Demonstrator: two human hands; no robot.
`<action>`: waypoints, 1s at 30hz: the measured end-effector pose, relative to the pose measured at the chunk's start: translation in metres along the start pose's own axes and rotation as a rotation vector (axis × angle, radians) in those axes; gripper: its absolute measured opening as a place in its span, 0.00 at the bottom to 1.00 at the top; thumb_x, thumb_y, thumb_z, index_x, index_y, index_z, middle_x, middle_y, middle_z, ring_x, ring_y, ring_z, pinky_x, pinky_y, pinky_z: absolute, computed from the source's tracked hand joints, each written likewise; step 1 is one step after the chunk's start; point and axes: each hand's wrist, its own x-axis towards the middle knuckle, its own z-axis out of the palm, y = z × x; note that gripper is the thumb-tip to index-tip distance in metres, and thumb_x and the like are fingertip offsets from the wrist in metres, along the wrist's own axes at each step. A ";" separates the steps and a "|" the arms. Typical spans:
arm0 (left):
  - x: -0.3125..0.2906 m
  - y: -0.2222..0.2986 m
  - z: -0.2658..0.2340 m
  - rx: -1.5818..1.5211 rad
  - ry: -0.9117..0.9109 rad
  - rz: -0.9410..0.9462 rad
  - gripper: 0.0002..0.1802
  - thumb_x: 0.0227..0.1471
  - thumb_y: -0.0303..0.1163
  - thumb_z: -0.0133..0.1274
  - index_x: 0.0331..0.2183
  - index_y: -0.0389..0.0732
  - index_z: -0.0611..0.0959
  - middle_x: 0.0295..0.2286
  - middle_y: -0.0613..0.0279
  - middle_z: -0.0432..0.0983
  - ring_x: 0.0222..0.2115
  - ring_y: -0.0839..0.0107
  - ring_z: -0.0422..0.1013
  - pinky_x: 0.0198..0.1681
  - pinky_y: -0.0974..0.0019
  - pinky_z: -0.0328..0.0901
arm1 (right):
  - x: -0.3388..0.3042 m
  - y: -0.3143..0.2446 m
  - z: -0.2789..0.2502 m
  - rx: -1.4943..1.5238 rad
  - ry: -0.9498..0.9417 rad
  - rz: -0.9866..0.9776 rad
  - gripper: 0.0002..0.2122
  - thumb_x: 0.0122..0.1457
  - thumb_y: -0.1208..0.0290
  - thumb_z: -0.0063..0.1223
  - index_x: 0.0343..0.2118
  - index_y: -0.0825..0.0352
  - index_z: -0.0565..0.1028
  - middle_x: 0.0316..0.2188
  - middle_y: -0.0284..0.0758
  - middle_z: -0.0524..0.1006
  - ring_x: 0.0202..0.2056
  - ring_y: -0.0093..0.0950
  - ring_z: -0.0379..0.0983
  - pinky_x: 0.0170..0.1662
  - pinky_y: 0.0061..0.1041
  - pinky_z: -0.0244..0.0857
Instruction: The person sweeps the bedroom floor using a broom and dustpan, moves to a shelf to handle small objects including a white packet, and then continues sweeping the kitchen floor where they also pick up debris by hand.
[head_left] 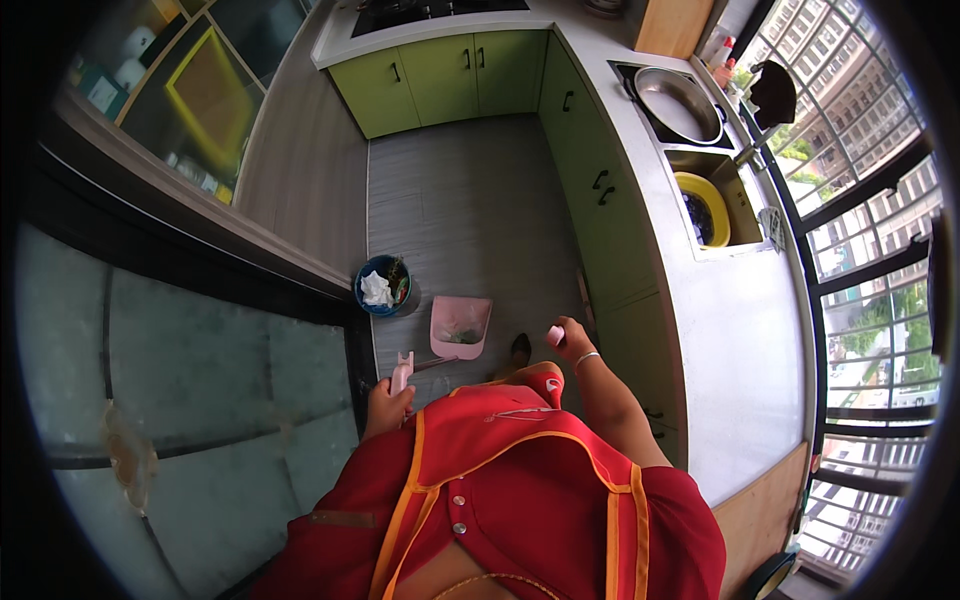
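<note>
My left hand (388, 407) is closed around the pink upper grip of a long-handled dustpan. The pink pan (461, 312) rests on the floor ahead of me, with some greenish scraps (462, 336) lying in it near its lower edge. My right hand (575, 341), a bracelet on its wrist, is wrapped round a pink handle (556, 335) seen almost end-on. What that handle belongs to is hidden or cannot be made out. Just left of the pan stands a blue bin (383, 286) holding white crumpled paper and green scraps.
Green cabinets (600, 220) run along the right and far sides under a white counter (740, 340). A sink with a yellow basin (712, 205) and a large metal pan (680, 103) sit at the right. A frosted glass door (200, 400) stands at the left.
</note>
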 end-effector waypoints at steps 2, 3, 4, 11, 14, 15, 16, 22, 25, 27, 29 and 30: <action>0.008 0.008 0.012 -0.105 0.025 -0.020 0.10 0.41 0.29 0.52 0.26 0.33 0.71 0.14 0.65 0.66 0.12 0.79 0.61 0.15 0.75 0.58 | 0.018 -0.013 0.001 0.535 -0.014 0.416 0.05 0.47 0.73 0.41 0.19 0.66 0.68 0.13 0.34 0.64 0.18 0.25 0.65 0.20 0.23 0.62; 0.011 0.014 0.016 -0.097 0.033 -0.039 0.10 0.41 0.29 0.52 0.26 0.33 0.71 0.14 0.65 0.66 0.12 0.79 0.61 0.15 0.75 0.58 | 0.027 -0.019 0.006 0.383 -0.159 0.395 0.08 0.48 0.72 0.39 0.19 0.69 0.68 0.14 0.36 0.66 0.16 0.27 0.65 0.17 0.24 0.61; 0.014 0.018 0.020 -0.153 0.047 -0.038 0.10 0.41 0.29 0.52 0.26 0.34 0.71 0.15 0.65 0.66 0.12 0.79 0.61 0.15 0.75 0.58 | 0.032 -0.022 0.010 0.231 -0.300 0.370 0.11 0.49 0.70 0.37 0.19 0.71 0.69 0.14 0.38 0.68 0.15 0.29 0.65 0.15 0.25 0.59; 0.055 0.072 0.035 -0.245 0.093 -0.101 0.09 0.42 0.29 0.51 0.26 0.35 0.70 0.17 0.65 0.66 0.13 0.80 0.61 0.17 0.76 0.58 | 0.054 -0.068 0.007 -0.151 -0.652 -0.234 0.09 0.40 0.71 0.53 0.25 0.67 0.70 0.17 0.33 0.70 0.20 0.27 0.69 0.20 0.22 0.61; 0.071 0.082 0.035 -0.247 0.088 -0.124 0.09 0.43 0.29 0.50 0.26 0.35 0.69 0.17 0.65 0.66 0.13 0.80 0.61 0.17 0.76 0.58 | 0.075 -0.089 -0.020 -0.430 -0.429 -0.523 0.07 0.40 0.72 0.53 0.23 0.66 0.68 0.16 0.31 0.68 0.19 0.25 0.67 0.19 0.20 0.60; 0.079 0.085 0.034 -0.234 0.084 -0.133 0.10 0.43 0.29 0.50 0.27 0.35 0.69 0.16 0.65 0.66 0.13 0.80 0.61 0.17 0.76 0.58 | 0.090 -0.082 -0.029 -0.115 -0.445 -0.313 0.05 0.43 0.71 0.49 0.22 0.66 0.67 0.15 0.30 0.66 0.17 0.24 0.64 0.18 0.19 0.58; 0.085 0.090 0.033 -0.236 0.079 -0.139 0.10 0.43 0.29 0.50 0.27 0.35 0.69 0.16 0.65 0.66 0.13 0.80 0.61 0.17 0.76 0.58 | 0.101 -0.075 -0.036 0.197 -0.446 -0.095 0.05 0.45 0.71 0.46 0.20 0.66 0.66 0.13 0.30 0.64 0.14 0.23 0.62 0.16 0.19 0.57; 0.132 0.114 0.022 -0.179 0.003 -0.139 0.08 0.42 0.28 0.50 0.26 0.36 0.70 0.16 0.66 0.66 0.14 0.79 0.62 0.18 0.75 0.58 | 0.084 -0.096 -0.037 0.145 -0.245 0.233 0.06 0.45 0.73 0.43 0.24 0.71 0.68 0.17 0.36 0.68 0.15 0.25 0.66 0.16 0.24 0.60; 0.157 0.120 0.012 -0.133 -0.049 -0.104 0.10 0.41 0.29 0.51 0.27 0.35 0.70 0.16 0.66 0.66 0.13 0.81 0.62 0.16 0.76 0.58 | 0.080 -0.095 -0.015 0.165 -0.085 0.296 0.09 0.44 0.73 0.43 0.27 0.74 0.68 0.18 0.39 0.69 0.18 0.30 0.67 0.19 0.27 0.64; 0.171 0.129 0.005 -0.106 -0.064 -0.089 0.11 0.41 0.29 0.51 0.27 0.34 0.70 0.16 0.66 0.66 0.13 0.81 0.62 0.16 0.76 0.57 | 0.097 -0.089 -0.007 0.184 -0.057 0.318 0.10 0.44 0.73 0.43 0.27 0.75 0.67 0.19 0.39 0.69 0.19 0.31 0.68 0.20 0.28 0.65; 0.183 0.134 -0.003 -0.073 -0.073 -0.081 0.11 0.41 0.29 0.51 0.27 0.34 0.70 0.16 0.66 0.66 0.13 0.81 0.61 0.16 0.76 0.57 | 0.112 -0.093 0.002 0.332 -0.171 0.441 0.10 0.45 0.72 0.42 0.28 0.75 0.68 0.20 0.39 0.69 0.21 0.31 0.68 0.21 0.30 0.65; 0.189 0.136 -0.008 -0.067 -0.086 -0.106 0.10 0.41 0.29 0.51 0.27 0.34 0.70 0.17 0.65 0.67 0.15 0.80 0.62 0.18 0.75 0.58 | 0.126 -0.076 0.016 0.379 -0.155 0.474 0.10 0.46 0.72 0.41 0.28 0.74 0.69 0.21 0.39 0.69 0.20 0.31 0.67 0.21 0.31 0.64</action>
